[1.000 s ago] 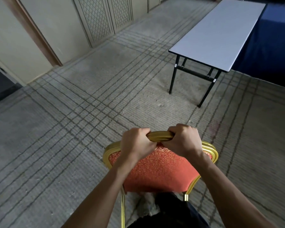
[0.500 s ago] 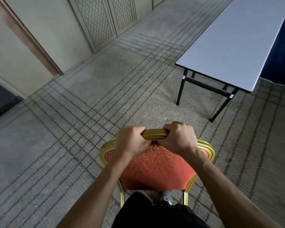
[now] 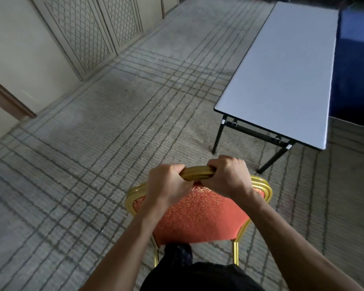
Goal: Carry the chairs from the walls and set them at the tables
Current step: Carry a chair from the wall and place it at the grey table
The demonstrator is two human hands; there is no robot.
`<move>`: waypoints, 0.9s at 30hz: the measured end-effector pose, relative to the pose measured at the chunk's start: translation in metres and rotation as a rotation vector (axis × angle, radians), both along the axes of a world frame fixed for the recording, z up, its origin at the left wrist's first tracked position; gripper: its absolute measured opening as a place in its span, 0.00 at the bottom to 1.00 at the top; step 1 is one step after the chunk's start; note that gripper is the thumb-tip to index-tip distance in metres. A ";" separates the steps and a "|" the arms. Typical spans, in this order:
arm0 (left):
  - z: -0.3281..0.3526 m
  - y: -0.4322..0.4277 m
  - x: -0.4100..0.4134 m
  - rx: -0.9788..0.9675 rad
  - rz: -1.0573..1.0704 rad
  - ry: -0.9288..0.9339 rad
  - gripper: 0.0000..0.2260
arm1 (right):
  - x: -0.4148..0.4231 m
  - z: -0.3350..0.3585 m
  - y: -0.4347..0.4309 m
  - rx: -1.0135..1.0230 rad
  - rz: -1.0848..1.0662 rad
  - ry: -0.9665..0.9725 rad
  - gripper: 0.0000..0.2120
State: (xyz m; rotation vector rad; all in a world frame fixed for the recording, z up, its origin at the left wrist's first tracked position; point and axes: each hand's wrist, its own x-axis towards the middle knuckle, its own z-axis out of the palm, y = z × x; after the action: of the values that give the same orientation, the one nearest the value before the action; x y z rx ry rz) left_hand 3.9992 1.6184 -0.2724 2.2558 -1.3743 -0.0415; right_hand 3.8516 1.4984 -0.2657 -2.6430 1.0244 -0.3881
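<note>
Dim, soft daylight; slight motion blur; wide-angle bending at the edges; right side dark.

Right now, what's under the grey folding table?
Under the grey rectangular folding table: black metal legs with a crossbar, and striped carpet at the near end. Its top hides everything farther back, so the far legs cannot be seen.

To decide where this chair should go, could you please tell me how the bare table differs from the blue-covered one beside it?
The bare table shows a pale grey top and black folding legs; the blue-covered table is draped in dark cloth, its legs hidden. The bare table stands nearer the chair; the blue-covered table lies beyond it, to the right. They stand side by side.
</note>
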 end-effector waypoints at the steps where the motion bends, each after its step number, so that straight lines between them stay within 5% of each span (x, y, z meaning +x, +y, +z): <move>1: 0.001 -0.012 0.015 -0.001 -0.011 0.018 0.19 | 0.014 0.002 -0.009 0.012 -0.013 0.012 0.18; 27: 0.005 -0.356 0.305 0.010 -0.174 -0.050 0.21 | 0.288 -0.014 -0.327 0.024 -0.167 -0.086 0.20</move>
State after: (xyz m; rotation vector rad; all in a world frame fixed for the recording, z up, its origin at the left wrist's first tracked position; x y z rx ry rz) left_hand 4.3044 1.2620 -0.2672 2.1530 -1.5977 -0.0511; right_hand 4.1398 1.1716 -0.2792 -2.5039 1.2173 -0.5171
